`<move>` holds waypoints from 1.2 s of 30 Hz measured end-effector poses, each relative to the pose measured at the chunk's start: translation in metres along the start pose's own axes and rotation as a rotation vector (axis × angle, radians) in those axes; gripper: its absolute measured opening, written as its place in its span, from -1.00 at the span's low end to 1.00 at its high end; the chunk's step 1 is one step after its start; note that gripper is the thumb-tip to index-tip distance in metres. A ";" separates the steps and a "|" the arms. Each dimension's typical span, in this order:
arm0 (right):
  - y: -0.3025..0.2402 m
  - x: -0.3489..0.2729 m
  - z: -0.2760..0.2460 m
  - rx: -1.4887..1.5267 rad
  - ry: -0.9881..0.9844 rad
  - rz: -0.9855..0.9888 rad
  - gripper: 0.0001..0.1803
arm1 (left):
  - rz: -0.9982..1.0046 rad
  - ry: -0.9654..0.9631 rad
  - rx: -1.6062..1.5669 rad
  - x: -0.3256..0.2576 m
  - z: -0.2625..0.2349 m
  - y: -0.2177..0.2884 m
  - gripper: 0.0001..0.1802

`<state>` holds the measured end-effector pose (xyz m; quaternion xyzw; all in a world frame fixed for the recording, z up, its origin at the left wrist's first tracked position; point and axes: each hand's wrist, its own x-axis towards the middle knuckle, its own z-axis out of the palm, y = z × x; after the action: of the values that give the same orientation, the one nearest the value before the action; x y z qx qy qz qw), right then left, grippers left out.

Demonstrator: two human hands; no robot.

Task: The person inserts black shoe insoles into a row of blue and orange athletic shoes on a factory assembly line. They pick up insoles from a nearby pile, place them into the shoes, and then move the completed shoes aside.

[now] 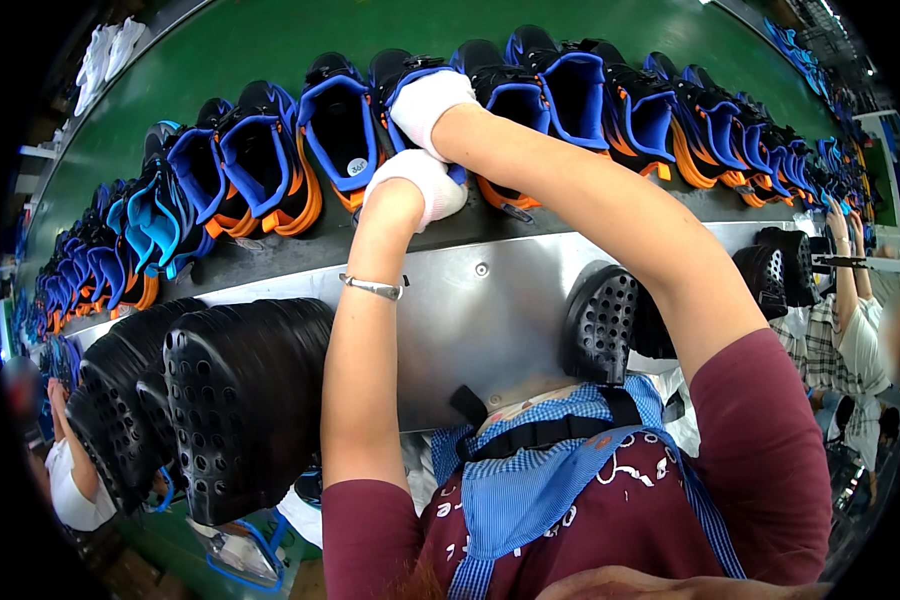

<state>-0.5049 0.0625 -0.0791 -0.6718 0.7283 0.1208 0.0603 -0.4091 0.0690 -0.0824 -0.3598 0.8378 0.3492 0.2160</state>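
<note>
Black shoe (394,66) in the row at the upper middle of the frame, half hidden from where I stand; the open shoe (336,118) just left of it has a round pale sticker (357,167) inside. My neighbour's gloved right hand (434,106) lies over its opening, the gloved left hand (418,187) by its heel; fingers hidden, so I can't tell how open they are or whether they grip. Blue edging trims it.

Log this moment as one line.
shoe: black and blue, lined up with other shoes | left hand: white-gloved, at heel end | right hand: white-gloved, over opening | grip: hidden
</note>
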 end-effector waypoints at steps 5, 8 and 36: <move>-0.006 -0.016 -0.014 -0.029 -0.108 0.016 -0.67 | -0.021 0.044 -0.066 -0.011 0.005 -0.001 -0.59; -0.002 -0.014 -0.007 -0.025 -0.077 0.027 -0.68 | -0.020 0.050 -0.060 -0.005 0.009 -0.003 -0.56; 0.197 -0.507 0.148 0.330 0.788 1.405 -0.15 | 0.346 1.082 0.163 -0.038 0.099 0.052 -0.56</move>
<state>-0.6661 0.6029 -0.0756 -0.0350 0.9552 -0.2231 -0.1914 -0.4132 0.1853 -0.1023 -0.3270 0.9000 0.0802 -0.2768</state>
